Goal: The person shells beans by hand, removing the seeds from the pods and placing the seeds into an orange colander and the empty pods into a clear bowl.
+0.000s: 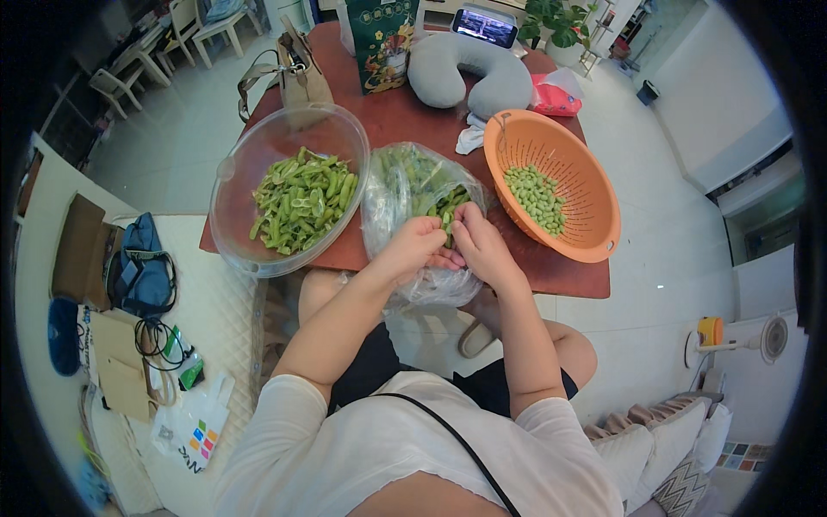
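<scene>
My left hand (417,245) and my right hand (481,244) meet over a clear plastic bag (385,214) at the table's near edge. Both hands are closed, with fingertips pinching a green soybean pod (447,233) that the fingers partly cover. More pods (422,172) fill the bag. To the left, a large see-through basin (234,200) holds a heap of green pods (303,202), some looking split and flattened. An orange colander (593,200) stands tilted on the right, with loose shelled green beans (535,198) gathered at its bottom.
The red-brown table (564,281) carries a grey neck pillow (431,73), a dark green paper bag (382,43), a beige handbag (301,77), a propped phone (484,28) and a red tissue pack (556,95). A cushioned seat (215,302) with bags lies to my left.
</scene>
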Demonstrator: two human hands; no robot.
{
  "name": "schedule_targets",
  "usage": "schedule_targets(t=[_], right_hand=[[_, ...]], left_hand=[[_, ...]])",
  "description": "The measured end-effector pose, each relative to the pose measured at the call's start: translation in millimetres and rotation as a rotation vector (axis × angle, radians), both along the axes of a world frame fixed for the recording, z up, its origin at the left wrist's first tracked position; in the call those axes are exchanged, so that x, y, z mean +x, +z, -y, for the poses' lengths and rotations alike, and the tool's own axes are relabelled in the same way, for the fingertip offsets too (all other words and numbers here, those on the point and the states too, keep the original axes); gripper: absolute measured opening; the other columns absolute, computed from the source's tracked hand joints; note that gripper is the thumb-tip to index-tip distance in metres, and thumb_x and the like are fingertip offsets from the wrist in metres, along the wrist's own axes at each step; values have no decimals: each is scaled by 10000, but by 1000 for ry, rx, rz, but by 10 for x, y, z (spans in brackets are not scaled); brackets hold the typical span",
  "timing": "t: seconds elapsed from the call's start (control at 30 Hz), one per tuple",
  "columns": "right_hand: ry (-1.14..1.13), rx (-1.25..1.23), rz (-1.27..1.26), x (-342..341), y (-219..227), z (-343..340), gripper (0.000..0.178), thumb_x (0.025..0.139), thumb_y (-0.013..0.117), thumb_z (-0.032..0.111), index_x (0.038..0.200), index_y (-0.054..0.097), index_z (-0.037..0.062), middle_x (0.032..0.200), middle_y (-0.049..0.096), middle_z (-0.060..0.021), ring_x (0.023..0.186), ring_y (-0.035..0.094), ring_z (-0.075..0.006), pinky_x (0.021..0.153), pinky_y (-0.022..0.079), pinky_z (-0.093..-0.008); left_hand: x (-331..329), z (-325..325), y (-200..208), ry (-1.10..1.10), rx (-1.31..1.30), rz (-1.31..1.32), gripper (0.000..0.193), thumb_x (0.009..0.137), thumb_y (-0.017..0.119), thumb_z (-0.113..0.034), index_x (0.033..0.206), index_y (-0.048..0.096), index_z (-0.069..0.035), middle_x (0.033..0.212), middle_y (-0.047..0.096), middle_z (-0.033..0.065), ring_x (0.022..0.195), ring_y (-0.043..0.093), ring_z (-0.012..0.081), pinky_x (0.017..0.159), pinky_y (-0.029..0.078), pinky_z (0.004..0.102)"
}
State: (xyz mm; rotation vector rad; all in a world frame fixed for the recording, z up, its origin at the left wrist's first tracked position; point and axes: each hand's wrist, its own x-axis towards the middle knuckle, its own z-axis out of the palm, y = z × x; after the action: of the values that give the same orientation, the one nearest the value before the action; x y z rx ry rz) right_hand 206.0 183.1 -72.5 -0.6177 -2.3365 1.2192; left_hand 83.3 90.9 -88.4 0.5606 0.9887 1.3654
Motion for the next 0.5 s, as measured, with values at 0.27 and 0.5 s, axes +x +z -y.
schedule_targets(t=[0.27,0.5], right_hand=[[40,20,-21,-4,5,-62,153,888,415,115,1001,418,13,757,522,-117,675,520,-205,629,427,-309],[6,-258,-275,22,-113,-41,229,829,466,1,1057,480,18,833,527,-59,736,493,-115,670,430,-254]], left_hand=[[-31,-14,-1,3,-16,21,219,887,372,-78,1023,516,14,898,600,105,763,637,185,677,547,295],[-7,13,135,-5,-6,67,242,903,368,-95,1062,502,28,968,598,119,833,645,215,688,547,289]])
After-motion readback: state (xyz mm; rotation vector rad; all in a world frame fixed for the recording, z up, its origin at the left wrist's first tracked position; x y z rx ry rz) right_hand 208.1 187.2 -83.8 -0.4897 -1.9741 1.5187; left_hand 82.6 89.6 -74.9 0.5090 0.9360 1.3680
